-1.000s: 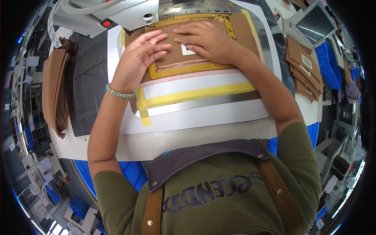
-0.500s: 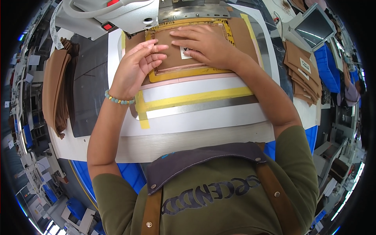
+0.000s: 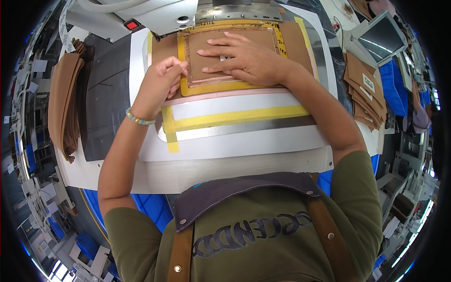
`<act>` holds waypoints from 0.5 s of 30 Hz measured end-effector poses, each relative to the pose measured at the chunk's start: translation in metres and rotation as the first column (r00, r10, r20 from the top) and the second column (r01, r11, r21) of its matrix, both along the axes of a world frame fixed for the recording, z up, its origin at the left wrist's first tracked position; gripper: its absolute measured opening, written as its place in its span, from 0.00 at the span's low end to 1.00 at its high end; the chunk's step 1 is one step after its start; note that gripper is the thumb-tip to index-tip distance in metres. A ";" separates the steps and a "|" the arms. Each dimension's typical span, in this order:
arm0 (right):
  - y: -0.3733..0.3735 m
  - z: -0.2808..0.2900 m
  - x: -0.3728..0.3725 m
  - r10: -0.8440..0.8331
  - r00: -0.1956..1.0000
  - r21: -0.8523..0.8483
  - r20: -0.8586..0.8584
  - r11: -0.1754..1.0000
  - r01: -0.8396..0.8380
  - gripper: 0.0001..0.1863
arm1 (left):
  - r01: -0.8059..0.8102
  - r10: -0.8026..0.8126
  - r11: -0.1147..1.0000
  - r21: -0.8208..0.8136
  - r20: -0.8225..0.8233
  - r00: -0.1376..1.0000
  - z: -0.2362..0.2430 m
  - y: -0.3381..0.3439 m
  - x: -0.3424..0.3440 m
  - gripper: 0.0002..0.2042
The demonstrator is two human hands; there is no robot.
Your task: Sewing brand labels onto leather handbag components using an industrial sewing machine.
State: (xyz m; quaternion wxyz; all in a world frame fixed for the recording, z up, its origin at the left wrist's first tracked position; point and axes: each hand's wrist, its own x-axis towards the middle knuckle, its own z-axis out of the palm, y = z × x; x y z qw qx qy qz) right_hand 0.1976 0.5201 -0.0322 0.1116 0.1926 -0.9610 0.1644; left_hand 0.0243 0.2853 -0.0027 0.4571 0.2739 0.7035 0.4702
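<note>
A brown fabric panel (image 3: 199, 39) lies inside a yellow rectangular frame (image 3: 211, 89) under the front of a white sewing machine (image 3: 162, 14). My right hand (image 3: 253, 60) rests flat on the panel, fingers spread, mostly covering a small white label (image 3: 223, 58). At the frame's left edge, my left hand (image 3: 163, 83) has its fingers curled together, thumb against forefinger; anything between them is too small or hidden to make out. Larger brown material (image 3: 299, 44) extends beyond the frame on both sides.
Folded brown pieces (image 3: 66, 103) hang in a stack at the left table edge. More brown pieces (image 3: 359, 77) with white labels lie at the right, near a screen (image 3: 380, 35) and a blue bin (image 3: 393, 84). Yellow tape (image 3: 239, 115) crosses a white sheet in front.
My left hand has turned and curled its fingers closed at the frame's left edge. My right hand's fingers have spread and shifted on the panel, covering more of the label.
</note>
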 end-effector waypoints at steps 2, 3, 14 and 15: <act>0.000 0.001 0.000 -0.010 1.000 0.003 0.027 1.000 0.010 0.24 | -0.010 0.008 0.999 0.031 0.057 0.998 0.001 -0.007 -0.005 0.12; -0.001 0.001 0.000 0.004 1.000 -0.020 0.008 1.000 -0.004 0.24 | -0.021 0.021 1.000 -0.002 0.054 0.998 0.001 -0.013 -0.007 0.12; 0.003 -0.005 0.000 -0.011 1.000 0.022 -0.001 1.000 0.011 0.22 | -0.062 0.051 0.998 -0.018 -0.362 0.931 0.006 -0.069 -0.052 0.12; 0.003 -0.004 0.000 0.006 0.999 -0.010 -0.039 1.000 -0.006 0.21 | -0.087 0.095 0.996 0.038 -0.363 0.927 0.005 -0.076 -0.052 0.11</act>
